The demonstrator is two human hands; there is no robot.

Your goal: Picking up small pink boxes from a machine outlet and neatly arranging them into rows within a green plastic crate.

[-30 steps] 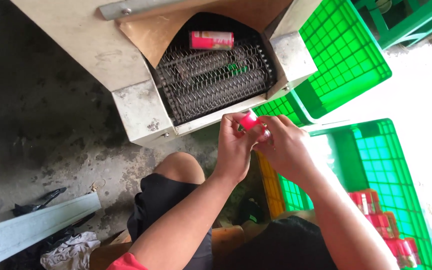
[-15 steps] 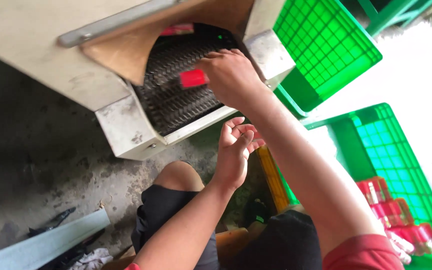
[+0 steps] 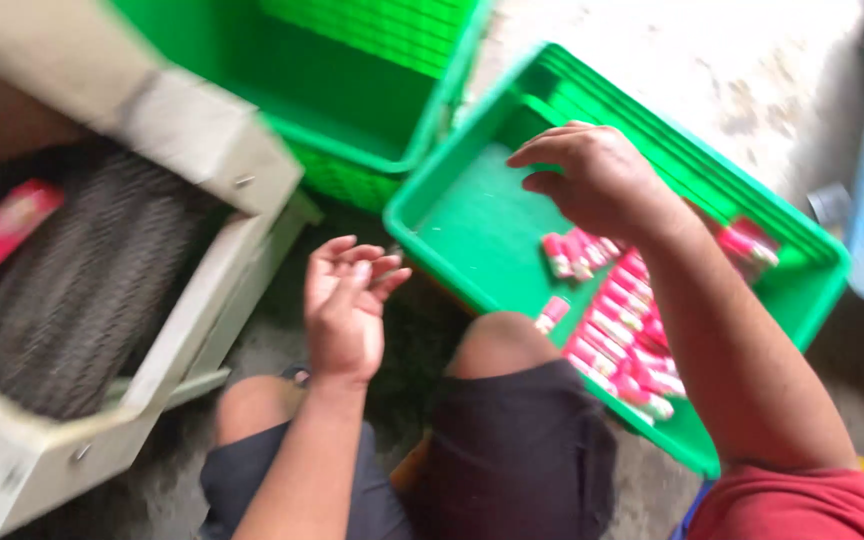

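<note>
Two green crates (image 3: 472,215), two empty hands (image 3: 597,180), many pink tubes (image 3: 617,325)

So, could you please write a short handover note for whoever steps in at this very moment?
Left hand: empty, fingers loosely curled, raised between the machine and the tray.
Right hand: over the green tray, above the pink tubes; no tube seen in its grip.
One pink tube lies on the mesh belt of the machine.
Many tubes remain in the tray. A second green crate stands behind.
</note>
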